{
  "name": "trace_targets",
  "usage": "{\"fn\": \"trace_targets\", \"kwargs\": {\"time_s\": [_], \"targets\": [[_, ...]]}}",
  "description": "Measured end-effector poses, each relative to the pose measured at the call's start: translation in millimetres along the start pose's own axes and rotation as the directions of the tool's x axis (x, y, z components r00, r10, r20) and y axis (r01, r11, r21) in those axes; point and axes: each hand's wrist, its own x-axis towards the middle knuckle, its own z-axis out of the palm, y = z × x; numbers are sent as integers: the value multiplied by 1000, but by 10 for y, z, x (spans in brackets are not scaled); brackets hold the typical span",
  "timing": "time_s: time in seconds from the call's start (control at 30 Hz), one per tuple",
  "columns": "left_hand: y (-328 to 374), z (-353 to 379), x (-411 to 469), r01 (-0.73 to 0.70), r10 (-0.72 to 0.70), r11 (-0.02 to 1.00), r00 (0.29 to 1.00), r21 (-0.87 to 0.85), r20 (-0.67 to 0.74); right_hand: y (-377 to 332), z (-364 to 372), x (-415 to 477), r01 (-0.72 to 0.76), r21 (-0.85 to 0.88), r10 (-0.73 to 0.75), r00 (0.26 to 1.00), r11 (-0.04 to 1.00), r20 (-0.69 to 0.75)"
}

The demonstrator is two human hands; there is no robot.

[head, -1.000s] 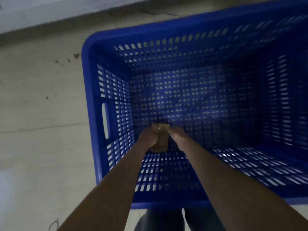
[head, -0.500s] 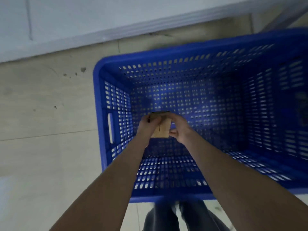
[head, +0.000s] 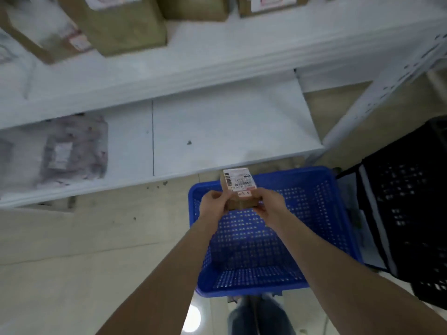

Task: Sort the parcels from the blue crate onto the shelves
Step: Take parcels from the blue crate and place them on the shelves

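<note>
Far left: a soft grey poly-bag parcel (head: 72,151) lay flat on the lower shelf (head: 217,131), label up, too blurred to read. Above it, the upper shelf (head: 217,54) carried several brown cardboard boxes (head: 125,25), also blurred. The floor (head: 72,250) was pale tile, with dark specks near the shelf edge.

Centre: the left hand (head: 214,205) gripped the left side of a small cardboard parcel (head: 239,189), fingers curled round its edge. The parcel was in the air over the far-left corner of the blue crate (head: 314,209), clear of its walls. Its white barcode label faced up; the print was too small to read. The right hand (head: 268,205) gripped the parcel's right side, fingers likewise curled round it.

The blue crate sat on the floor just in front of the lower shelf, interior dim. The person's denim legs (head: 258,315) showed below its near rim.

Right: a black crate (head: 411,213) stood just beside the blue one. A white perforated shelf upright (head: 387,76) ran diagonally above it.
</note>
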Motion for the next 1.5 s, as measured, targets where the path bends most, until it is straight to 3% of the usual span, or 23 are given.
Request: {"fn": "trace_targets", "kwargs": {"time_s": [0.23,0.43,0.53,0.6,0.7,0.83,0.9,0.97,1.03,1.1,1.17,1.33,1.5], "targets": [[908,-260,-939,-74,78,997,991,-39,105,-755,124,-1061,67,42,-73,984,997,163],[1450,-456,-1534,-290,274,955,943,62,191,-1160,193,-1731,189,-123,-152,954,974,259],[1689,-548,-1739,-392,355,896,915,211,193,-1301,187,-1914,340,-236,-292,932,910,216],[1850,-609,-1859,-454,397,828,889,330,228,-1455,164,-2031,504,-375,-477,862,778,170],[2084,-682,-2070,-526,434,689,851,499,297,-1703,164,-2239,662,-619,-624,708,423,330],[2347,-652,-2328,-583,449,578,812,571,373,-1881,262,-2504,668,-741,-504,664,66,553],[2424,-621,-2412,-583,433,594,812,555,391,-1911,286,-2599,649,-761,-435,685,0,584],[2470,-605,-2461,-589,449,592,808,550,381,-1927,258,-2638,655,-748,-402,718,111,569],[2476,-623,-2466,-590,539,598,797,542,273,-1933,195,-2656,644,-687,-393,759,336,520],[2441,-681,-2451,-562,578,680,806,471,127,-1934,131,-2659,610,-572,-382,791,549,477],[2371,-737,-2428,-527,554,750,831,399,56,-1932,83,-2659,576,-438,-373,802,690,467],[2305,-740,-2448,-561,581,766,813,314,36,-1935,44,-2671,519,-324,-332,809,791,486],[2395,-681,-2512,-590,605,783,796,195,-19,-1961,36,-2703,495,-296,-293,798,817,527]]}}
